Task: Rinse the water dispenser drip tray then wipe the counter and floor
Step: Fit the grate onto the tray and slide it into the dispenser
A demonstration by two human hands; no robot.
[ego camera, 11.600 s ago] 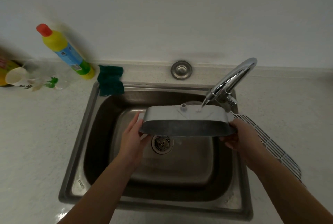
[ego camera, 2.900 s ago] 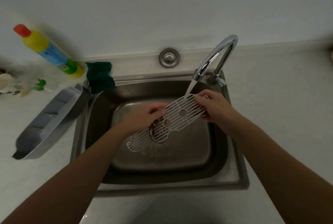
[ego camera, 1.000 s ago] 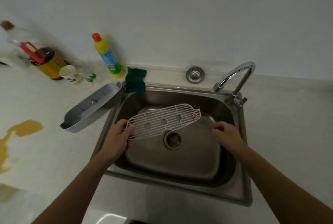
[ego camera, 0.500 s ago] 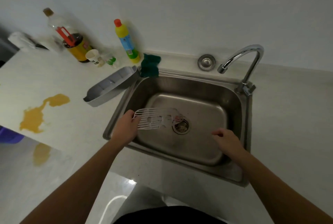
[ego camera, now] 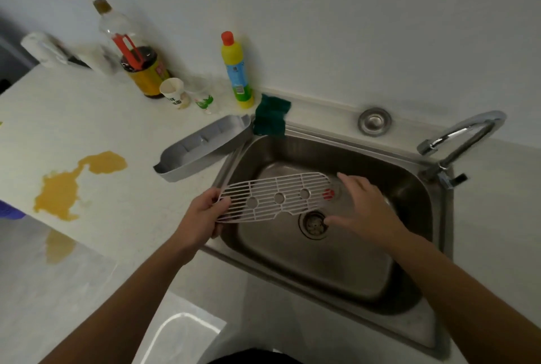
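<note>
My left hand grips the left end of the white drip tray grille, held level over the left half of the steel sink. My right hand hovers open by the grille's right end, fingers spread, not touching it as far as I can tell. The grey drip tray basin lies on the counter just left of the sink, one end against the rim. A yellow-orange spill spreads on the counter at the left, and a second stain marks the floor below the counter edge.
A green sponge cloth hangs on the sink's back left corner. A yellow detergent bottle, paper cup, dark sauce bottle and clear bottle stand along the wall. The faucet arches at the right with no water running.
The grille has been lifted from low in the sink to level above it. My right hand has risen toward its right end. The view swung left earlier, showing the spill.
</note>
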